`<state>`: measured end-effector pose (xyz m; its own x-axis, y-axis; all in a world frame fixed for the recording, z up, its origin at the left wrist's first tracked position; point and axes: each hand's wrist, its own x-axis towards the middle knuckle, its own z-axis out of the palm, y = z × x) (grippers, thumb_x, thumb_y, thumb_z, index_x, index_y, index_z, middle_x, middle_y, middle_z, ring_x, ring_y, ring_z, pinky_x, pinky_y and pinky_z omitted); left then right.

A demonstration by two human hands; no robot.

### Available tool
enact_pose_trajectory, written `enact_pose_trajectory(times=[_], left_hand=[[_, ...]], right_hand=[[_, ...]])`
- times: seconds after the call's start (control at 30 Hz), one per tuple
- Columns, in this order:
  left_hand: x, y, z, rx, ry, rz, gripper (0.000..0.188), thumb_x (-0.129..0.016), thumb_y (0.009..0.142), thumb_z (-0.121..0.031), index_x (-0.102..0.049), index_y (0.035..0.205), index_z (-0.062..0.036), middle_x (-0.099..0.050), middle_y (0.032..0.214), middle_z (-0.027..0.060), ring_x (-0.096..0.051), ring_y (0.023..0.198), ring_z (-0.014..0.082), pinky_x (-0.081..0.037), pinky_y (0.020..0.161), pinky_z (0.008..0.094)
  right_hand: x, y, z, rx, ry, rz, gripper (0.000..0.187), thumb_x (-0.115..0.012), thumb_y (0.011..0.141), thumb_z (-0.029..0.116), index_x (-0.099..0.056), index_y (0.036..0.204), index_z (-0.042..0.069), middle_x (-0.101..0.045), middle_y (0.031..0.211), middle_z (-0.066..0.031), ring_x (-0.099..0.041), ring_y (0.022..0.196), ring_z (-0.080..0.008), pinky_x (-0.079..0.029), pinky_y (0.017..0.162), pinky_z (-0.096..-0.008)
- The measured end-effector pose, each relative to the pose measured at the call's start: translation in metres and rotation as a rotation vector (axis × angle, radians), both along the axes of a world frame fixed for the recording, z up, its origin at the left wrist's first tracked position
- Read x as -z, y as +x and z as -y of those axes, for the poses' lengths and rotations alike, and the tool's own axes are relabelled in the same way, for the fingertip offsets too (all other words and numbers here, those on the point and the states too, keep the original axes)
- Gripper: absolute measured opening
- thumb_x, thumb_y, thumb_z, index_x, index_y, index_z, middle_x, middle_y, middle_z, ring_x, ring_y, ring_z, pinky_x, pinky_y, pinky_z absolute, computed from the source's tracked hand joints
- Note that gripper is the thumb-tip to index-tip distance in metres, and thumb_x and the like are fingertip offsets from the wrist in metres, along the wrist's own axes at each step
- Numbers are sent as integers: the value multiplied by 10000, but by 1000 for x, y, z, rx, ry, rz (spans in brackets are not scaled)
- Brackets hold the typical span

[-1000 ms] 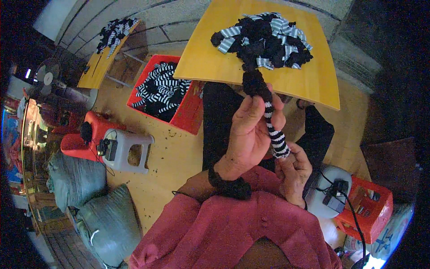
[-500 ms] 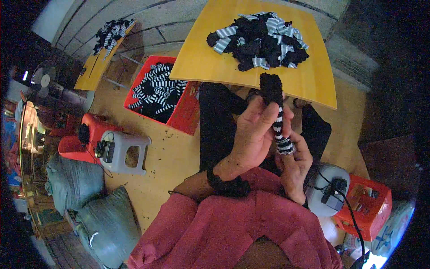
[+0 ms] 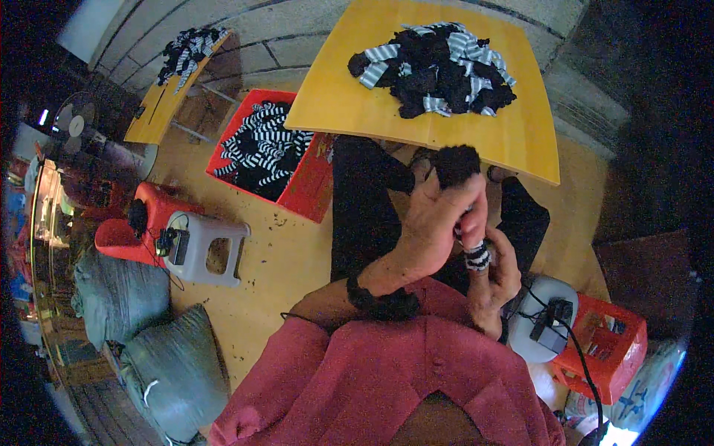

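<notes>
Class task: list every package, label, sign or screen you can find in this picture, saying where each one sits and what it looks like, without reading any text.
Printed sack: lower right, on the floor behind the red crate; pale with blue markings, partly hidden.
No clear labels, signs or screens elsewhere.

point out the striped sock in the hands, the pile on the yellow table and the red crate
striped sock (image 3: 476, 256), head view, on its black-and-white banded part between the hands
sock pile (image 3: 439, 70), head view, middle of the heap
yellow table (image 3: 349, 111), head view, bare top
red crate (image 3: 312, 186), head view, near wall
</notes>
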<state>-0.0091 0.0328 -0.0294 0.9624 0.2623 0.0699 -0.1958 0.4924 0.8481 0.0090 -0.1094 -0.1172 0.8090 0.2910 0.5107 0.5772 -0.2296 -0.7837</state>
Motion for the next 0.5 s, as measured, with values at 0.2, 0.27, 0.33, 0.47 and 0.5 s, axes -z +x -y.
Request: enact_pose_trajectory(times=[0.2, 0.27, 0.33, 0.47, 0.5], left_hand=[[10, -2, 6, 2, -65, -45, 328, -453, 907, -243, -385, 634, -74, -333, 506, -4, -360, 424, 106, -281, 407, 243], [14, -3, 7, 4, -108, -56, 328, -461, 905, -245, -385, 633, -77, -328, 502, -7, -352, 419, 104, -276, 401, 244], [16, -6, 9, -5, -147, -66, 329, -468, 903, -246, -384, 632, -80, -322, 498, -10, -345, 415, 102, -271, 394, 245], [13, -8, 5, -10, -139, -60, 294, -461, 913, -250, -420, 681, -75, -354, 523, -6, -379, 443, 108, -297, 413, 246], [14, -7, 3, 0, -112, -51, 267, -467, 918, -265, -463, 741, -64, -401, 550, 8, -421, 468, 121, -335, 433, 251]], right_hand=[[8, 0, -2, -116, 180, -240, 323, -607, 834, 137, -543, 1104, -29, -607, 866, -33, -532, 686, -49, -409, 566, -164], [-3, -4, -6, -282, 417, -622, 321, -604, 824, 118, -529, 1107, -17, -590, 805, -12, -496, 608, -26, -354, 490, -141], [-5, 5, -1, -458, 450, -816, 371, -618, 821, 167, -523, 1132, -13, -609, 858, -42, -547, 681, -63, -407, 541, -169], [-10, 7, 1, -650, 493, -1043, 395, -624, 824, 197, -522, 1148, -7, -626, 916, -66, -595, 774, -102, -470, 599, -207], [-13, 6, 0, -658, 499, -1056, 386, -622, 827, 190, -524, 1145, -6, -626, 918, -64, -594, 780, -103, -473, 601, -211]])
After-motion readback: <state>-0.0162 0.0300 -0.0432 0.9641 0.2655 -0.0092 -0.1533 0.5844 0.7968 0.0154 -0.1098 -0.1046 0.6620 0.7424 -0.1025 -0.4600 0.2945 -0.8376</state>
